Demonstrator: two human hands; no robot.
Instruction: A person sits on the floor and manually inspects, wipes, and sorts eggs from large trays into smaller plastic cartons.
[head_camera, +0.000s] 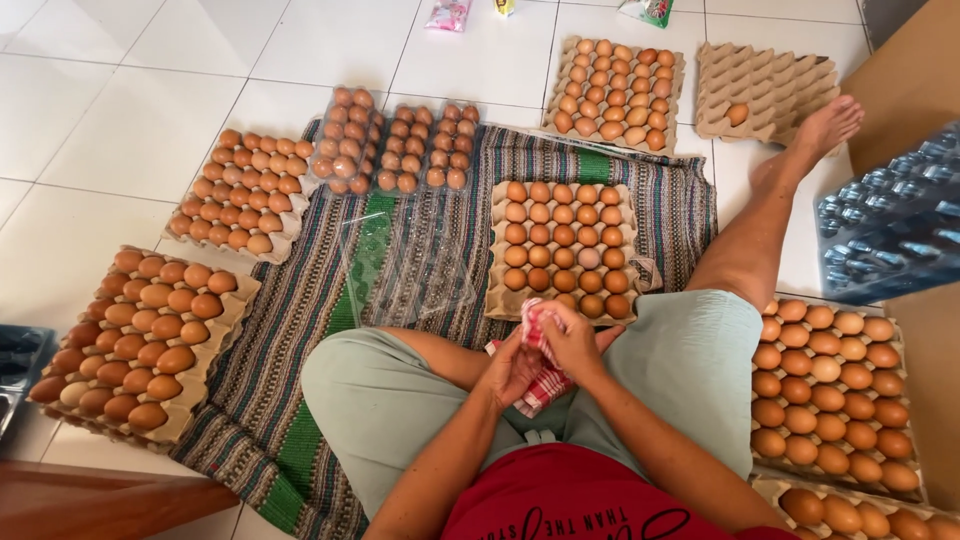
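You are sitting on the floor, wiping something small in a red checked cloth (540, 375) over your lap. Your left hand (512, 372) is cupping the cloth underneath; your right hand (577, 343) is pressing its grip closed over the top, and what it wraps is hidden. Just beyond, a full egg tray (563, 247) is waiting on the striped mat (300, 300); judging by that, next comes careful, light setting down.

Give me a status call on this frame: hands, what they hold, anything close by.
Left hand and right hand both closed on red checked cloth, over lap. Full egg tray just ahead on striped mat. Nothing blocking.
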